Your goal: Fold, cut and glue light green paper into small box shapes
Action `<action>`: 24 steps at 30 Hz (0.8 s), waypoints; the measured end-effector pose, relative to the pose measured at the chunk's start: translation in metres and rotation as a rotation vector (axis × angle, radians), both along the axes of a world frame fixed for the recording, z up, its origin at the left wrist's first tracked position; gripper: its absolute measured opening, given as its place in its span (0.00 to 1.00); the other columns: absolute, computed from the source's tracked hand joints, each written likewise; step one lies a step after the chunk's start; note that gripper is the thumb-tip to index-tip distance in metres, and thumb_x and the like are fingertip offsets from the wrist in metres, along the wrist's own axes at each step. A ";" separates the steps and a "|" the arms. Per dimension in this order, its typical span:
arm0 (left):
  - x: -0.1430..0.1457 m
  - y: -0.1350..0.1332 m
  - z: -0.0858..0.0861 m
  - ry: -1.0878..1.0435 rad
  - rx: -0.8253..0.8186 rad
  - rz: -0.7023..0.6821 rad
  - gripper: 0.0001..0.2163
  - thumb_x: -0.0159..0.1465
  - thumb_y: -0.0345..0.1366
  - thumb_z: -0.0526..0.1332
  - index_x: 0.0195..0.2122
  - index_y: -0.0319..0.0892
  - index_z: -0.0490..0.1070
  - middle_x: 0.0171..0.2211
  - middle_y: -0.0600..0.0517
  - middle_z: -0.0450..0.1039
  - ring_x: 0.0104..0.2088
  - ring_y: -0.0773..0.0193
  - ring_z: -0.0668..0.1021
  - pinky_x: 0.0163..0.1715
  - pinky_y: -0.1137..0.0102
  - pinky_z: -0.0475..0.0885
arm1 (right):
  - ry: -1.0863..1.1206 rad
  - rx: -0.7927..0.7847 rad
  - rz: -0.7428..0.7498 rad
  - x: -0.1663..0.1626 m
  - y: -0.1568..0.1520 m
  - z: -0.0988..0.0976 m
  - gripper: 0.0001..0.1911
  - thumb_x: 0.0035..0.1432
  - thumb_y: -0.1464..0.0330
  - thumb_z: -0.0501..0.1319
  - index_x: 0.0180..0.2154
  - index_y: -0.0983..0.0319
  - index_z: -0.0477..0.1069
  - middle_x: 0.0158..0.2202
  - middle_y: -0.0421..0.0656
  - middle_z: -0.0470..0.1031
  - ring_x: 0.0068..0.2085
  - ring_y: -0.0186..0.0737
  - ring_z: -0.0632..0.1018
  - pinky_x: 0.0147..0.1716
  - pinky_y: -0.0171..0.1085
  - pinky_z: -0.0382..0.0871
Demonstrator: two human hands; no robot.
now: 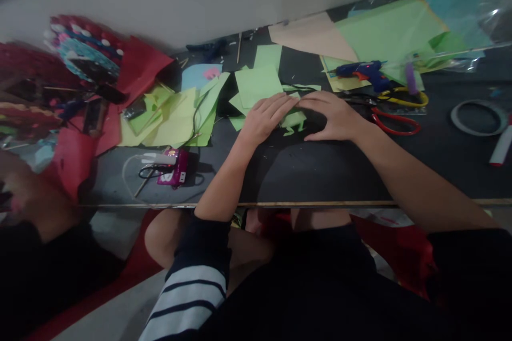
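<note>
My left hand (264, 117) lies with outstretched fingers over light green paper sheets (259, 85) on the dark table. My right hand (334, 114) is arched, its thumb well apart from its fingers, and its fingertips meet those of the left. Between and under the two hands sits a small light green paper piece (295, 121) with leg-like strips, partly covered by my left fingers. Neither hand visibly grips it. Red-handled scissors (394, 122) lie just right of my right hand, near a blue glue gun (372, 73).
Yellow-green sheets (168, 117) and a magenta power strip (176, 167) with cables lie to the left. At right is a roll of tape (478, 117). Red paper (140, 66) and a decorated red-and-blue piece (86, 50) are farther left, near another person's arm (36, 197).
</note>
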State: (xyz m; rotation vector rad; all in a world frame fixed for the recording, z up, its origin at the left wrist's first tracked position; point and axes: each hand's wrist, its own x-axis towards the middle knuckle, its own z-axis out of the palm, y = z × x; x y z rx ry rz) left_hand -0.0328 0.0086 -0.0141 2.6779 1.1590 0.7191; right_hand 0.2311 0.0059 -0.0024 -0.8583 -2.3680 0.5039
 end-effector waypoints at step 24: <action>-0.017 0.004 -0.015 -0.221 0.002 0.103 0.19 0.76 0.51 0.52 0.59 0.51 0.74 0.55 0.42 0.81 0.64 0.48 0.78 0.68 0.49 0.68 | 0.075 -0.160 0.048 0.001 0.006 -0.002 0.52 0.50 0.51 0.77 0.72 0.56 0.64 0.70 0.53 0.70 0.70 0.64 0.72 0.71 0.60 0.64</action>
